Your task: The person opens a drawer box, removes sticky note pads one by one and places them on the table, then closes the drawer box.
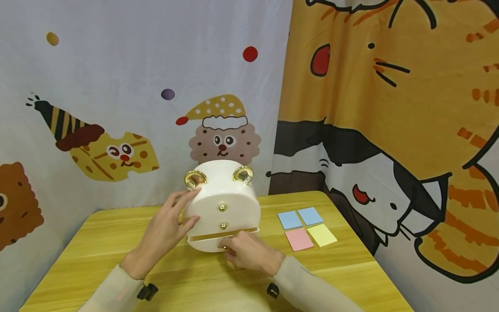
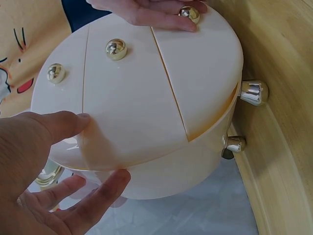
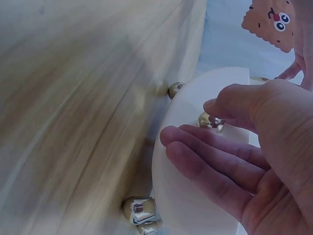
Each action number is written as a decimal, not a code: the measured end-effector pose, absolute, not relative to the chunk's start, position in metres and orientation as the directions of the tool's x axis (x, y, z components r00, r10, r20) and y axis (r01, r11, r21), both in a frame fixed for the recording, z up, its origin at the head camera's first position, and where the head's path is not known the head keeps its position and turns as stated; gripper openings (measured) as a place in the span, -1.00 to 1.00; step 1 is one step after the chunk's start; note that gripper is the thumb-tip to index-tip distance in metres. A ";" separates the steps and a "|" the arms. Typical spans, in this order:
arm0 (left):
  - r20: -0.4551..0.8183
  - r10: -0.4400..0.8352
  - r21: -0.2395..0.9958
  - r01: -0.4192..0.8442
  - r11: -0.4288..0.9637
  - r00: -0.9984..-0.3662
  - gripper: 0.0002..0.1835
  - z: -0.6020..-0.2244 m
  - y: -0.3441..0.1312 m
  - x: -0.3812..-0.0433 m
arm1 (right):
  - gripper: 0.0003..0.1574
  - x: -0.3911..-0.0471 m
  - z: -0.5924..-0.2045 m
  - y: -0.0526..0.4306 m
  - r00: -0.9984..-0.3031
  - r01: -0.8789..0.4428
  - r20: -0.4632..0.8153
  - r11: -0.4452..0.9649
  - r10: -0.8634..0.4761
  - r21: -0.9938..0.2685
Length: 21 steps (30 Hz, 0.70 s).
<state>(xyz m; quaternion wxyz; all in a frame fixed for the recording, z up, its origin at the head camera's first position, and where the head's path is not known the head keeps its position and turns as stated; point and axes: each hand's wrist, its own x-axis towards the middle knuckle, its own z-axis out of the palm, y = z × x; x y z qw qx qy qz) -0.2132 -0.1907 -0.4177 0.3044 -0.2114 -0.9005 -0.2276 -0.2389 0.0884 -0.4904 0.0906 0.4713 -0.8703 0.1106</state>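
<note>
A white rounded drawer box (image 1: 243, 210) with two gold ears stands on the table, its front towards me. Its bottom drawer (image 1: 200, 245) sits slightly out, with a narrow gap along its top edge. My right hand (image 1: 253, 253) pinches the bottom drawer's gold knob (image 3: 211, 121) between thumb and forefinger; the other fingers lie along the drawer front. On the box's left side rests my left hand (image 1: 165, 225). In the left wrist view its thumb (image 2: 66, 126) touches the front face, while the extended fingers lie against the curved side. Two upper gold knobs (image 1: 222, 208) show untouched.
Right of the box lie square paper pads: two blue (image 1: 290, 220), one pink (image 1: 299, 239) and one yellow (image 1: 322, 235). The wooden table (image 1: 218, 290) ends behind the box at a cartoon-print curtain (image 1: 128, 56). Gold feet (image 2: 254, 93) hold up the box.
</note>
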 end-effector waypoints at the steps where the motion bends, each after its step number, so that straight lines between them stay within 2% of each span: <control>1: 0.647 0.243 0.279 0.522 0.806 -0.722 -0.06 -0.418 -0.191 -0.213 | -0.66 -0.240 -0.491 0.088 -0.539 -0.840 0.263 0.531 -0.800 -0.107; 15: 0.652 0.241 0.280 0.524 0.804 -0.719 -0.04 -0.418 -0.191 -0.213 | -0.66 -0.246 -0.489 0.087 -0.494 -0.867 0.292 0.491 -0.819 -0.087; 21: 0.663 0.247 0.267 0.532 0.803 -0.706 -0.03 -0.417 -0.192 -0.213 | -0.64 -0.250 -0.488 0.085 -0.504 -0.859 0.291 0.506 -0.813 -0.074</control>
